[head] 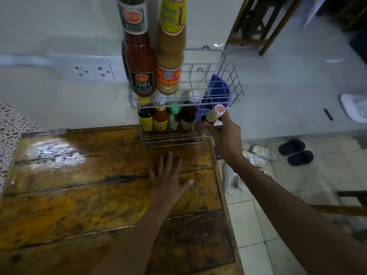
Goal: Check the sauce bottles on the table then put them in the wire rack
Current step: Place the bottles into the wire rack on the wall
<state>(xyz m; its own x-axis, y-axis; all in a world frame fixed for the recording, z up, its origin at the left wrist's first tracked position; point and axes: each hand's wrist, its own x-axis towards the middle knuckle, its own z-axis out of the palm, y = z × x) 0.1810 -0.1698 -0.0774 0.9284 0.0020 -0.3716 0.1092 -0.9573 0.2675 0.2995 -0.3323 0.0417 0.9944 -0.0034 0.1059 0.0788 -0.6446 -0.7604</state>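
A two-tier wire rack (233,84) stands at the far edge of the wooden table (79,195). Its top tier holds a tall red sauce bottle (139,56) and a tall tan sauce bottle (170,56). Several small bottles (160,120) stand in the bottom tier. My right hand (224,133) grips a small bottle with a red-and-white cap (216,113) at the right end of the bottom tier. My left hand (168,179) rests flat on the table with its fingers spread, in front of the rack.
A blue plastic piece (218,90) sits in the right side of the rack. A wall socket (93,72) is on the left. Sandals and slippers (294,151) lie on the tiled floor to the right. A wooden stool (258,22) stands farther back.
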